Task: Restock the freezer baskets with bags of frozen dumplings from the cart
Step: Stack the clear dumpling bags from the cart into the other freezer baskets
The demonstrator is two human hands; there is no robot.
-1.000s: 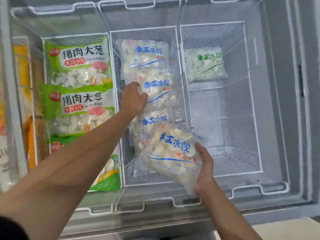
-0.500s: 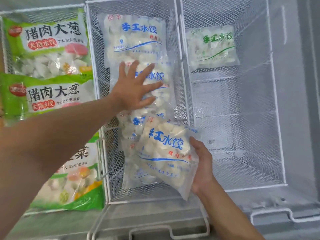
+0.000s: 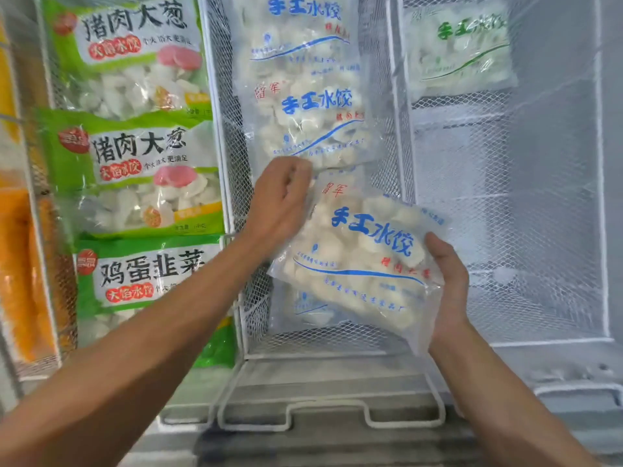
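- Clearly the restock is partway through: the middle basket [image 3: 392, 136] already carries a row of blue-printed dumpling bags, with the second bag [image 3: 313, 126] lying flat below the top one.
- The bag in hand [image 3: 362, 261] hovers tilted over the near end of that basket, not yet laid down; another blue bag peeks out beneath it.
- The right hand [image 3: 448, 284] has its grip closed around the bag's right edge, thumb on top, carrying its weight.
- The left hand [image 3: 281, 200] is curled at the bag's upper left corner (whether it pinches the plastic or only touches it, I cannot tell).
- The left basket [image 3: 215, 96] looks full of green-labelled bags [image 3: 135, 170].
- The right basket [image 3: 603, 197] holds only one green-printed bag [image 3: 460, 48] at its far end, so most of the remaining work probably lies there.
- The cart is out of view, so remaining stock is unknown.
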